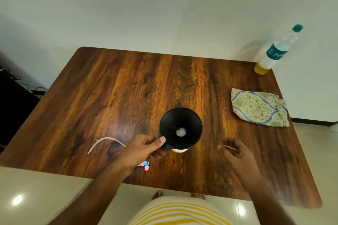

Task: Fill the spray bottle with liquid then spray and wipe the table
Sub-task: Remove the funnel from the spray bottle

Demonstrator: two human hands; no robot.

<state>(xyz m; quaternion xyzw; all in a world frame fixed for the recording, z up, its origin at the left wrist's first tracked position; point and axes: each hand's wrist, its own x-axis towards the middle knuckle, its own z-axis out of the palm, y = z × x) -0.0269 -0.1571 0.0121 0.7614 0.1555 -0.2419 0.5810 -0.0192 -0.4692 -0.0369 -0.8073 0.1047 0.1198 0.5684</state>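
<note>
left hand (141,149) pinches the black funnel's (181,129) tab atop the white spray bottle (180,150) at table (113,86) centre, right hand (233,150) loosely curled at three o'clock, water bottle (278,51) at one.

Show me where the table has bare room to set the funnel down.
The far left of the table, beyond the white tube, is bare, as is the middle strip between the funnel and the cloth. The near edge is crowded: the left hand, right hand and pink and blue bits.
</note>
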